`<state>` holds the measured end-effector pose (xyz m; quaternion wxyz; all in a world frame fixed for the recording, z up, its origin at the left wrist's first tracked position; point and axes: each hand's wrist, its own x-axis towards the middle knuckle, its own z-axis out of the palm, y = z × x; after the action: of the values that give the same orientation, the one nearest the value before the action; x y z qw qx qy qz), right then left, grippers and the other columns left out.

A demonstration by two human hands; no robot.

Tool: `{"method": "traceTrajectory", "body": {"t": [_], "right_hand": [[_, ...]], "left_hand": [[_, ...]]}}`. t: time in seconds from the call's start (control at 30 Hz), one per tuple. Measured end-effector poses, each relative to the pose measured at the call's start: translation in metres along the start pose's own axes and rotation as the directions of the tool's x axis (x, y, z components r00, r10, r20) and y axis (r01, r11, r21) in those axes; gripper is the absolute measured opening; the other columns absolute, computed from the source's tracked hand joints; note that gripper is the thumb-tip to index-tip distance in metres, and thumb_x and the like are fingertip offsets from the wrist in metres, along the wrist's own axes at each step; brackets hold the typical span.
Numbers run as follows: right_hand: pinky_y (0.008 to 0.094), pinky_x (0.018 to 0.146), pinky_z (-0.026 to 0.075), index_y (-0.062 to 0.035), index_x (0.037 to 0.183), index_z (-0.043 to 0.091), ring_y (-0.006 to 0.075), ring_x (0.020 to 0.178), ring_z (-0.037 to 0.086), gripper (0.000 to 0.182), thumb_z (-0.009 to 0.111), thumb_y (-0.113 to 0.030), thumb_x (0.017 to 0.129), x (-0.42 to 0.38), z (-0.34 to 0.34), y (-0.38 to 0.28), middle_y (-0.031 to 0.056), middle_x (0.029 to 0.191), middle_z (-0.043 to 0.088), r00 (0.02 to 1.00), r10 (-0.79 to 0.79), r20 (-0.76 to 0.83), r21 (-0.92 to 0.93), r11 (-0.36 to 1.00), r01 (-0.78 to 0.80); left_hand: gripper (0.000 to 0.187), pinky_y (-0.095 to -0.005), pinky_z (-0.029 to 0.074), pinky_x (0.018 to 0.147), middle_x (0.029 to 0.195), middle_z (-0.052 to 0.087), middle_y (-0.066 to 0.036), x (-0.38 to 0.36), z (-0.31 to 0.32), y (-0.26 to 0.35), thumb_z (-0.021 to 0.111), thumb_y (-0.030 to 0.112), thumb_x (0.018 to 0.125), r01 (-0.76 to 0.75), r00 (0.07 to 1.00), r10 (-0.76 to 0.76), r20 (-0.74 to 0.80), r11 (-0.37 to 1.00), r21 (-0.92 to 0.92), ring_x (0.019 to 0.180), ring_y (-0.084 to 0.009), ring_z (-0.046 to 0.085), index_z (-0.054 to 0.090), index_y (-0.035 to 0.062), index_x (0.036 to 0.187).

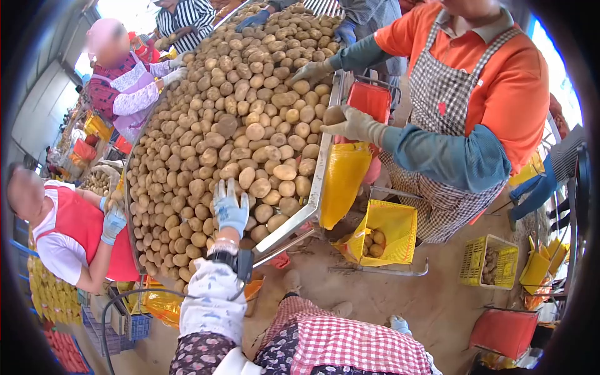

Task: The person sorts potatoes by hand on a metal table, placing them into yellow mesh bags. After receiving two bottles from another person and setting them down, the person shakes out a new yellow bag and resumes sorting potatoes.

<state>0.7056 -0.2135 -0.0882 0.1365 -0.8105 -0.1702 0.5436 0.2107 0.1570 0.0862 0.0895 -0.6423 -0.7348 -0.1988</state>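
Observation:
My left hand (pixel 231 209), in a pale blue and white glove, lies on the heap of potatoes (pixel 209 137) with its fingers spread, holding nothing. A dark device on a strap is on its wrist, with a cable running from it. At the edge of my red checked apron (pixel 350 344), low in the picture, a small pale blue and white patch looks like the glove of my right hand (pixel 400 324). Its fingers and anything in them cannot be made out. The potatoes fill a metal-edged table (pixel 294 226).
An aproned co-worker (pixel 515 94) holds a potato at the right edge. Other co-workers stand left (pixel 75 219) and at the far side. A yellow bin (pixel 400 228) with potatoes, a yellow crate (pixel 510 262) and a red chair (pixel 503 331) are at the right.

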Motion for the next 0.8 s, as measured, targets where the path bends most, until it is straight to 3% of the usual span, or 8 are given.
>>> {"method": "traceTrajectory", "body": {"t": [0.2,0.3,0.37,0.43,0.5,0.6,0.77,0.8], "right_hand": [[0.0371,0.079,0.050,-0.0010,0.106,0.064,0.0256,0.089,0.065,0.040,0.045,-0.032,0.090,-0.083,0.009,-0.034,0.0159,0.098,0.068,0.976,0.034,-0.214,-0.240,0.967,-0.086],[0.0387,0.080,0.049,-0.0002,0.106,0.064,0.0265,0.091,0.064,0.041,0.045,-0.033,0.090,-0.016,0.022,0.048,0.0163,0.101,0.067,0.983,0.087,-0.164,-0.180,0.977,-0.117],[0.0410,0.086,0.048,-0.0037,0.110,0.064,0.0301,0.100,0.062,0.044,0.044,-0.037,0.089,-0.004,0.046,0.055,0.0169,0.107,0.067,0.980,0.158,-0.117,-0.084,0.982,-0.169],[0.0415,0.095,0.045,-0.0096,0.119,0.062,0.0323,0.113,0.057,0.047,0.043,-0.040,0.089,0.016,0.068,0.057,0.0163,0.120,0.062,0.970,0.154,-0.189,-0.401,0.889,-0.219],[0.0413,0.103,0.040,-0.0142,0.125,0.058,0.0327,0.124,0.049,0.049,0.042,-0.042,0.088,-0.069,0.090,-0.044,0.0145,0.132,0.053,0.943,0.222,-0.246,-0.394,0.866,-0.307],[0.0400,0.103,0.039,-0.0161,0.126,0.056,0.0331,0.124,0.048,0.045,0.044,-0.039,0.090,-0.082,0.095,-0.072,0.0127,0.135,0.051,0.997,0.073,0.028,-0.578,0.815,-0.044],[0.0364,0.092,0.047,-0.0123,0.123,0.058,0.0302,0.111,0.058,0.039,0.047,-0.033,0.092,-0.149,0.108,-0.111,0.0132,0.124,0.060,0.987,-0.150,-0.065,-0.479,0.872,0.101],[0.0350,0.089,0.048,-0.0077,0.121,0.058,0.0282,0.106,0.061,0.041,0.048,-0.034,0.092,-0.139,0.110,-0.101,0.0139,0.117,0.063,0.993,-0.082,-0.086,-0.281,0.958,0.055]], "left_hand": [[0.052,-0.0460,0.038,0.100,0.134,0.047,-0.020,0.000,0.007,-0.007,0.054,0.026,0.085,-0.090,0.993,0.091,0.070,0.996,-0.018,0.120,-0.0363,0.046,0.047,0.0039,0.132],[0.059,-0.0464,0.039,0.099,0.134,0.046,-0.020,-0.019,-0.013,-0.024,0.055,0.029,0.083,-0.317,0.944,0.319,0.079,0.948,-0.032,0.118,-0.0385,0.046,0.044,0.0021,0.134],[0.063,-0.0511,0.029,0.107,0.136,0.044,-0.019,-0.026,-0.026,-0.040,0.057,0.030,0.083,-0.384,0.909,0.388,0.153,0.922,-0.055,0.129,-0.0377,0.038,0.040,0.0027,0.137],[0.067,-0.0527,0.020,0.110,0.141,0.040,-0.018,-0.007,-0.034,-0.056,0.056,0.036,0.084,-0.285,0.945,0.272,0.183,0.957,0.048,0.133,-0.0363,0.032,0.037,0.0032,0.139],[0.062,-0.0527,0.018,0.111,0.146,0.034,-0.017,0.015,-0.016,-0.069,0.052,0.039,0.087,-0.252,0.962,0.263,-0.068,0.958,0.137,0.136,-0.0351,0.029,0.042,0.0060,0.138],[0.053,-0.0467,0.030,0.107,0.140,0.043,-0.018,0.073,-0.024,-0.051,0.049,0.036,0.090,-0.262,0.961,0.256,-0.102,0.964,-0.052,0.129,-0.0345,0.039,0.046,0.0103,0.136],[0.059,-0.0442,0.040,0.101,0.139,0.044,-0.019,0.162,0.012,0.009,0.054,0.038,0.086,-0.406,0.892,0.430,0.138,0.897,-0.172,0.122,-0.0354,0.047,0.040,0.0143,0.138],[0.059,-0.0446,0.040,0.101,0.139,0.043,-0.018,0.176,0.025,0.019,0.056,0.036,0.085,-0.356,0.896,0.392,0.211,0.916,-0.187,0.121,-0.0364,0.047,0.041,0.0147,0.138]]}}
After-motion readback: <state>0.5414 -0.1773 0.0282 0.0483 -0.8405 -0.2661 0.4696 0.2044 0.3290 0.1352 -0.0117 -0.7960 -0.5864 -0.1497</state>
